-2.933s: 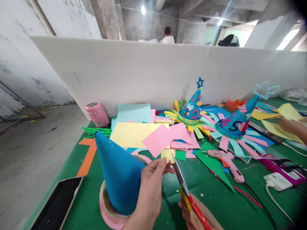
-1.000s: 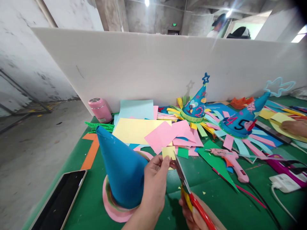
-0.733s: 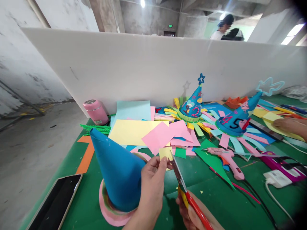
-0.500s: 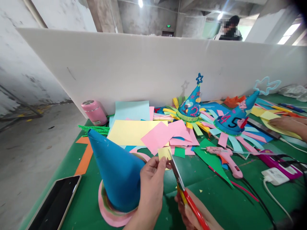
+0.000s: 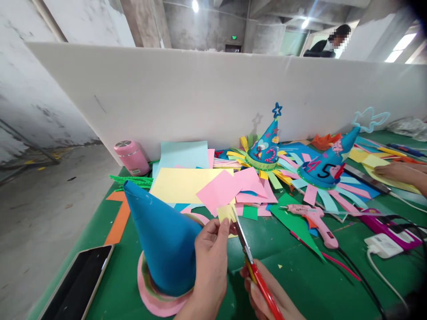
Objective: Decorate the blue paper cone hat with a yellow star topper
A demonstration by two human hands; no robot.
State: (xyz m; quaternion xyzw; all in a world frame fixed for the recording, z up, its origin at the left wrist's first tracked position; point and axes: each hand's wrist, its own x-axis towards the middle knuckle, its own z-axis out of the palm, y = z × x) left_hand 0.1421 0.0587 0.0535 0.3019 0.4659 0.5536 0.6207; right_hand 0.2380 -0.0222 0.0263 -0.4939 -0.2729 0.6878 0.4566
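Scissors (image 5: 243, 240) shifted leftward since earlier frame, blades closer together. Left hand's fingers (image 5: 224, 227) pinched on yellow square (image 5: 224, 213), gripping lower part; square sticks up past fingertips. Right hand (image 5: 265, 293) wrapped round handles, fingers closed. Scissors' long axis slants from right hand up and leftward, tips at square's right edge. Left hand nearer square; right hand lower, to right. Blue cone (image 5: 167, 249) just left of left hand, upright on table (image 5: 300, 289). Pink sheet (image 5: 218, 191) beyond square.
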